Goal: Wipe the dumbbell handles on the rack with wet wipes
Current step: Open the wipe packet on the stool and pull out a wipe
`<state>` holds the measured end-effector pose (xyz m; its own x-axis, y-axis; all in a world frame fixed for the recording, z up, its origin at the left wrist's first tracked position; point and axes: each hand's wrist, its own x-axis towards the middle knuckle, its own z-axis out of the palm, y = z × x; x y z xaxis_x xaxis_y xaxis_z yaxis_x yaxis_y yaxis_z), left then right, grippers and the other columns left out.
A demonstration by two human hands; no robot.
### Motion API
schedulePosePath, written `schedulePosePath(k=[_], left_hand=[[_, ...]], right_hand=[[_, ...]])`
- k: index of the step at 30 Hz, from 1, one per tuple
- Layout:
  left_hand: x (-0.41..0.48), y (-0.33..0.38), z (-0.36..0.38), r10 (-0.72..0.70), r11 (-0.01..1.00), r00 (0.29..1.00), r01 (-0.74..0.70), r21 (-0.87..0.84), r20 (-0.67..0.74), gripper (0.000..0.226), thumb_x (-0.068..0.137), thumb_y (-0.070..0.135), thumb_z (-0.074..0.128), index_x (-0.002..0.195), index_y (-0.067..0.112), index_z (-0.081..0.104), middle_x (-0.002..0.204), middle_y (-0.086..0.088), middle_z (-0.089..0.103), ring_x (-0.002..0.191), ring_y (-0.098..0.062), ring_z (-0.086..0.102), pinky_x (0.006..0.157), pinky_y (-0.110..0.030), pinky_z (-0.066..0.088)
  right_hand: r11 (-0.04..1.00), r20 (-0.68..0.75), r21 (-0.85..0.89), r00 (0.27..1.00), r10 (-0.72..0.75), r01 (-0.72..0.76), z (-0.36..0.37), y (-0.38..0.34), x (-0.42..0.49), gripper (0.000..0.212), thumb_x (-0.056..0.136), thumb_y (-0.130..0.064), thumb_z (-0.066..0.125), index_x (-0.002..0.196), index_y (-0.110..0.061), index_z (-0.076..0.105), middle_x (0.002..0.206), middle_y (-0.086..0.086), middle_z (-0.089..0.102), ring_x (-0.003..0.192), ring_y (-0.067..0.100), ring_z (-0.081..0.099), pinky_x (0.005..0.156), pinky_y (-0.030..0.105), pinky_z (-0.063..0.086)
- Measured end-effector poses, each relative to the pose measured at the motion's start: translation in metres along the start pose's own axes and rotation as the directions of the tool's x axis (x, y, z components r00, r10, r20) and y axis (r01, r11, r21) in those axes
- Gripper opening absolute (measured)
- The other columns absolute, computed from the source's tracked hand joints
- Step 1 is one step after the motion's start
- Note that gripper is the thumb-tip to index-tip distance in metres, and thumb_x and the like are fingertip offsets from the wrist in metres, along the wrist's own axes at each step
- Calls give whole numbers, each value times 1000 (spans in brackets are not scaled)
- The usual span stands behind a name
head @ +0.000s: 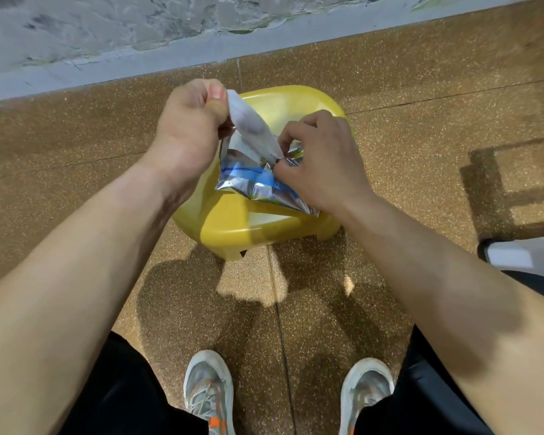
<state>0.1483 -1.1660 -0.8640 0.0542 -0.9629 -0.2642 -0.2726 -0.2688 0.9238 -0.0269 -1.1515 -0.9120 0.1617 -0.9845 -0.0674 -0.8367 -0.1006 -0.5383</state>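
My left hand pinches the top corner of a wet wipe between thumb and forefinger, and the sheet runs up toward 11 o'clock from the mouth of the packet. The wipe looks thin, limp and damp, so I judge a sharp pull could tear or bunch it; a corner pinch suits it. The foil packet seems light, crinkly and likely slick, and it sits over the yellow stool at 12 o'clock from my shoes. My right hand clamps it beside the opening, on its 3 o'clock side. No dumbbells or rack are in view.
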Motion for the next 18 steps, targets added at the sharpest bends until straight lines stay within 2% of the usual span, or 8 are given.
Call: schedulePosePath(k=[3,6,8,11,15,18], left_hand=[[-1,-1,6,-18,999,990,14,-31,-139,26,94,32,41,70,22,46,59,6,45,55,-12,41,60,-31,37],[0,-1,10,-81,996,968,69,-60,-238,31,99,28,40,68,25,45,68,3,47,73,-20,48,69,-35,40],[0,3,13,-182,975,945,138,-177,-270,34,105,21,39,73,24,48,75,-5,49,75,-21,50,71,-36,42],[1,6,15,-342,882,913,229,-413,-225,23,109,22,41,94,16,57,68,2,60,60,-13,59,69,-28,50],[7,10,13,-359,824,907,196,-532,-222,27,109,19,45,85,15,59,53,8,57,54,-8,57,62,-24,52],[6,14,12,-426,744,892,253,-618,-148,22,109,17,46,93,17,61,49,11,61,48,-5,63,59,-25,54]], right_hand=[[999,14,-31,1000,8,-7,0,-2,0,12,80,-37,69,90,-34,64,105,-7,43,110,25,46,88,29,34],[998,-15,-59,1000,23,-24,-1,-3,2,13,77,-32,66,89,-31,61,104,-6,45,105,24,45,81,29,31],[996,-52,-69,998,45,-49,-3,-4,3,14,75,-29,64,87,-32,58,103,-7,44,101,21,42,81,30,30],[996,-82,-76,996,47,-53,-7,-7,5,16,75,-25,61,86,-31,52,101,-7,44,95,20,39,81,32,31],[1000,-25,15,1000,-13,13,-14,-14,6,17,75,-25,57,89,-31,48,82,-11,53,82,23,50,75,36,36],[997,-97,-28,993,-71,68,-16,-18,5,14,76,-32,56,89,-33,49,82,-14,54,91,20,51,95,40,32]])
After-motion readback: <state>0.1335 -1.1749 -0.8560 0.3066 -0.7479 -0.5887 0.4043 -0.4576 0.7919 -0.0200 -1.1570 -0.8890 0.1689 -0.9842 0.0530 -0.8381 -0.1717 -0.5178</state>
